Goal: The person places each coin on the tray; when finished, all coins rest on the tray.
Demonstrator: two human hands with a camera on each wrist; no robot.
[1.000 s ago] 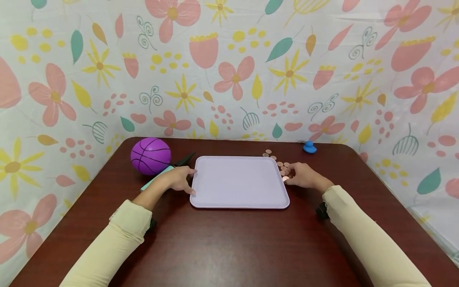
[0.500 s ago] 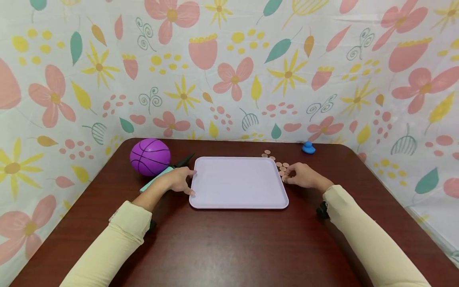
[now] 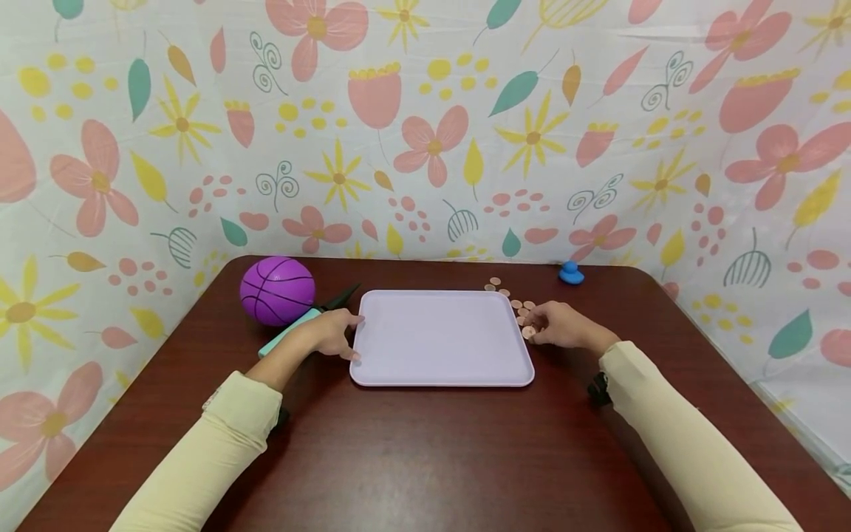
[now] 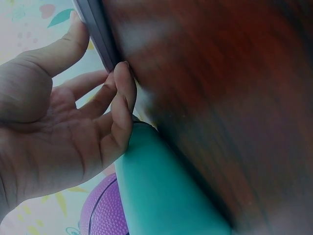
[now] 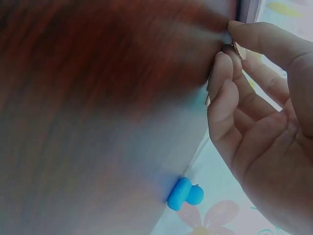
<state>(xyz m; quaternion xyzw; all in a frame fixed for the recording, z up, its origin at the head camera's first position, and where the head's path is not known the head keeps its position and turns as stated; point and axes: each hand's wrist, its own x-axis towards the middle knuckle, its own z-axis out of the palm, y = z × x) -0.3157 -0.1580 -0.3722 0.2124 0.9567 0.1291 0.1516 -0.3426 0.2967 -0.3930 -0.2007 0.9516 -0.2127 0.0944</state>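
Observation:
A pale lilac tray (image 3: 442, 336) lies flat on the dark wooden table. My left hand (image 3: 327, 332) is at its left edge, thumb and fingertips spread along the rim and touching it; in the left wrist view that hand (image 4: 73, 107) has its fingers loosely bent. Beside the tray's right edge, my right hand (image 3: 561, 325) pinches a copper-coloured coin (image 3: 528, 332) between thumb and fingers. The coin (image 5: 239, 50) stands tilted in the right wrist view. Several more copper coins (image 3: 515, 304) lie along the tray's right side and beyond its far corner.
A purple ball (image 3: 277, 290) with black basketball lines sits at the back left. By it lies a teal object (image 3: 290, 332) with a dark pointed part (image 3: 342, 297), partly behind my left hand. A blue toy duck (image 3: 571, 273) stands at the back right. Patterned cloth hangs behind the table.
The coin at my right fingertips has tilted and shows more of its face than half a second ago. Both hands and the tray stay in place.

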